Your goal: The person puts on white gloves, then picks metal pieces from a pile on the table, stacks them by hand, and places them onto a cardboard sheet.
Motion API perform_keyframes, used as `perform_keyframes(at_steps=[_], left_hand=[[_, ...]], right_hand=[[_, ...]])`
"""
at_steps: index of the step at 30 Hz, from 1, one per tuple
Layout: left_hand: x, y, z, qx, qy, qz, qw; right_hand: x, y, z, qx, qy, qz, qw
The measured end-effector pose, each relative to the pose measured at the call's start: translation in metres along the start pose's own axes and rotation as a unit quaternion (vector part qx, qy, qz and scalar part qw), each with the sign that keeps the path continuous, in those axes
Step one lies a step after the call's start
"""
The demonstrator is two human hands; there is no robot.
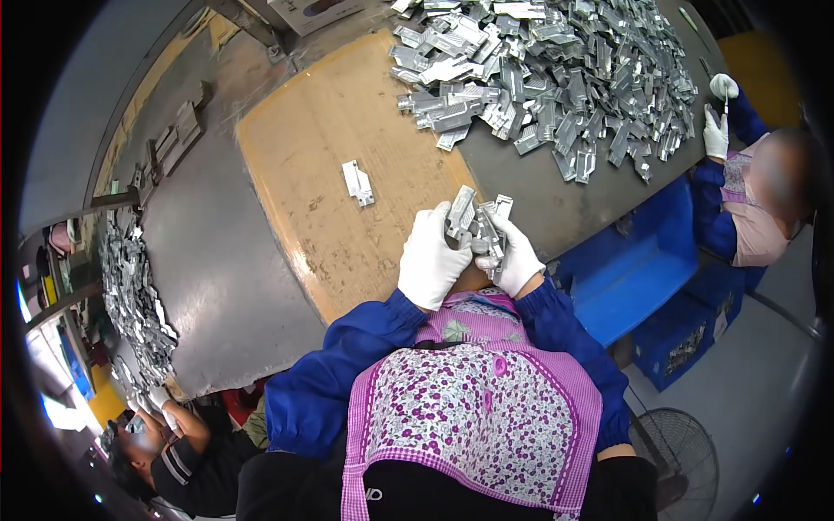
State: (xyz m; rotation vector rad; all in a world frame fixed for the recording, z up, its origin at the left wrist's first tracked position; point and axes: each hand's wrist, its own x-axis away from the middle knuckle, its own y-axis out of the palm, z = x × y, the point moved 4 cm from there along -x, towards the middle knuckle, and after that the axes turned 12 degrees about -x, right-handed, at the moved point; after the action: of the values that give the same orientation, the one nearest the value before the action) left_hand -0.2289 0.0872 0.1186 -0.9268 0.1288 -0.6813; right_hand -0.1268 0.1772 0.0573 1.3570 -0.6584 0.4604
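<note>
My left hand (430, 259), in a white glove, is closed on a grey metal part (461, 210) that points up between thumb and fingers. Close beside it, my right hand (519, 258), also gloved, grips several similar metal parts (497, 227) bunched together. The two hands nearly meet above the table's front edge, and where the parts touch one another is hard to make out. A single metal part (358, 183) lies on the brown cardboard sheet (304, 130), ahead and to the left of my hands.
A large heap of metal parts (556, 78) covers the table's far right. Another heap (135, 295) lies at far left, near a co-worker (187, 460). A second co-worker (751, 195) sits at right. Blue bins (638, 260) and a fan (678, 456) stand below the table.
</note>
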Motion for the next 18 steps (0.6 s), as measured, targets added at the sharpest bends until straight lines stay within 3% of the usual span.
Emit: perform_keyframes(at_steps=[18], left_hand=[[0.0021,0.0021,-0.0014,-0.006,0.019,0.007,1.000]], right_hand=[[-0.0011,0.0000,0.0000,-0.014,0.009,-0.010,1.000]])
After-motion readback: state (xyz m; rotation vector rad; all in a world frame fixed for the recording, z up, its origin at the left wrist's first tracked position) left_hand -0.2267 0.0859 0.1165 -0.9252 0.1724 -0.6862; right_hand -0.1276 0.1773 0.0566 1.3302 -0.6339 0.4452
